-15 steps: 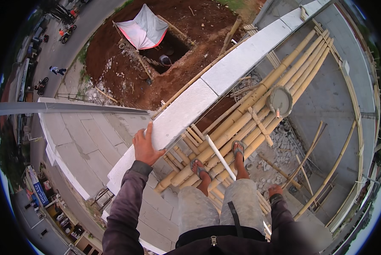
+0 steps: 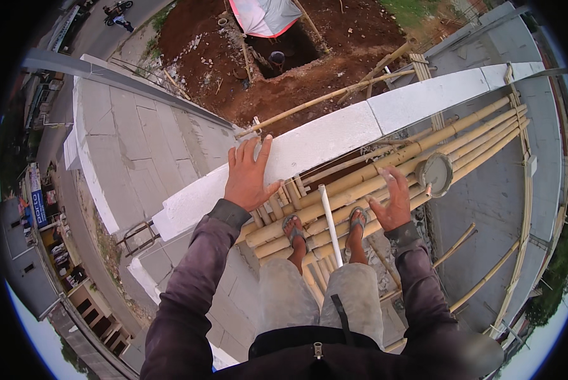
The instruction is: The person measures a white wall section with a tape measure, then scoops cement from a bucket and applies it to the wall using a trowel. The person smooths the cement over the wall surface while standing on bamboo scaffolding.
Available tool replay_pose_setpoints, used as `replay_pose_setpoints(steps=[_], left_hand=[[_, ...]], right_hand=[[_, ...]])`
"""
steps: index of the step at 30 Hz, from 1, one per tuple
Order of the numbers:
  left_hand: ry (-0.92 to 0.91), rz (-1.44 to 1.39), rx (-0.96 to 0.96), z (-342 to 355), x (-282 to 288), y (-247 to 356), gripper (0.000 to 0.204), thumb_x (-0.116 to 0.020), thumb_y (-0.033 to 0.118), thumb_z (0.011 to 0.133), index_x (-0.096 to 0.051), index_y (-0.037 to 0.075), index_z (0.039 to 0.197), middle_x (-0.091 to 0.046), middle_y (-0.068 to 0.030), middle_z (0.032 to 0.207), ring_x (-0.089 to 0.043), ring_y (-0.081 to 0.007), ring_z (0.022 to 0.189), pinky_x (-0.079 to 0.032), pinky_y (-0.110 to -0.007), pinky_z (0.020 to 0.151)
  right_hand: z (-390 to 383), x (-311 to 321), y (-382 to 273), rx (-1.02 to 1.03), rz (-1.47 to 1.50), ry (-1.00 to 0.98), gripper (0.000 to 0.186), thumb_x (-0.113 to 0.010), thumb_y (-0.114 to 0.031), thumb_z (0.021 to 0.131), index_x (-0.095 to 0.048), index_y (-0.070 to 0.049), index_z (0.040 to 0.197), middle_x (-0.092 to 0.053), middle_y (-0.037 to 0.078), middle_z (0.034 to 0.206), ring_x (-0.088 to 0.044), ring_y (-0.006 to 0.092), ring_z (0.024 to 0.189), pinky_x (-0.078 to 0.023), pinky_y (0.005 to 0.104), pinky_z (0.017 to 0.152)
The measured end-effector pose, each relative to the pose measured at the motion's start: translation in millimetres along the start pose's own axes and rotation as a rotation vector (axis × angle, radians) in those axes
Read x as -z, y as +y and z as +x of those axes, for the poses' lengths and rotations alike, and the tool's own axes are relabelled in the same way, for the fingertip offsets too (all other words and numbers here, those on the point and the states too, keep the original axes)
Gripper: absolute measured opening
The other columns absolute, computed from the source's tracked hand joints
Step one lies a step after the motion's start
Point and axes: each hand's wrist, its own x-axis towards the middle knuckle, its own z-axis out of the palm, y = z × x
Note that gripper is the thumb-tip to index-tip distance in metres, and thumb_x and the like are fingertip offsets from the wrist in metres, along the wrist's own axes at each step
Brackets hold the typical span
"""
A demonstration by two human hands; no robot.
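My left hand (image 2: 249, 180) rests on the white aerated-block wall (image 2: 319, 136), its fingers spread over the near section. My right hand (image 2: 391, 196) hangs over the bamboo poles with its fingers apart and slightly curled, holding nothing. Just right of it a round pan of grey mortar (image 2: 434, 170) sits on the bamboo platform (image 2: 471, 149). A thin pale line runs along the wall's lower edge. My sandalled feet stand on the poles, either side of a white pipe (image 2: 329, 221).
Beyond the wall, a person (image 2: 276, 60) is in a dug pit under a grey-and-red tarp (image 2: 265, 16). A grey beam (image 2: 138, 85) and block masonry (image 2: 138, 152) stand at left, with a road and people far below. A grey concrete surface (image 2: 496, 190) lies at right.
My right hand has risen from low beside my leg to out over the bamboo, near the pan. My left hand stays at the wall, fingers more spread, and the view has turned.
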Motion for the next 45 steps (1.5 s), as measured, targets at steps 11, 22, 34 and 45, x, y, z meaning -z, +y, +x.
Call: replay_pose_setpoints(steps=[11, 22, 34, 45], left_hand=[[0.225, -0.213, 0.640, -251, -42, -12, 0.061, -0.075, 0.002, 0.070, -0.055, 0.004, 0.128, -0.052, -0.0189, 0.126, -0.048, -0.0379, 0.119, -0.038, -0.047, 0.102], [0.390, -0.075, 0.624, -259, -53, -161, 0.123, -0.093, 0.026, 0.056, -0.022, 0.006, 0.154, -0.030, -0.0163, 0.155, -0.017, -0.0404, 0.149, -0.015, -0.054, 0.122], [0.129, -0.038, 0.381, -233, -51, -225, 0.134, -0.092, 0.051, 0.057, -0.013, 0.009, 0.157, -0.029, -0.0149, 0.159, -0.014, -0.0294, 0.152, -0.002, -0.057, 0.123], [0.203, 0.006, 0.345, -235, -50, -220, 0.125, -0.087, 0.053, 0.065, -0.017, -0.001, 0.153, -0.028, -0.0216, 0.158, -0.024, -0.0317, 0.149, -0.001, -0.059, 0.122]], right_hand=[[158, -29, -70, 0.399, -0.678, -0.594, 0.127, -0.095, -0.028, 0.053, -0.022, -0.021, 0.157, -0.019, 0.010, 0.162, -0.018, 0.0344, 0.150, -0.025, 0.0590, 0.117], [160, -51, -49, 0.506, -0.740, -0.532, 0.125, -0.091, -0.006, 0.054, -0.021, -0.014, 0.157, -0.024, 0.016, 0.160, -0.021, 0.0371, 0.149, -0.025, 0.0520, 0.118], [167, -46, -39, 0.611, -0.790, -0.526, 0.121, -0.086, 0.002, 0.053, -0.022, -0.011, 0.155, -0.029, 0.016, 0.158, -0.028, 0.0350, 0.147, -0.027, 0.0468, 0.118], [165, -49, -42, 0.657, -0.791, -0.505, 0.115, -0.081, 0.004, 0.055, -0.025, -0.010, 0.155, -0.033, 0.017, 0.155, -0.030, 0.0362, 0.145, -0.027, 0.0474, 0.118]])
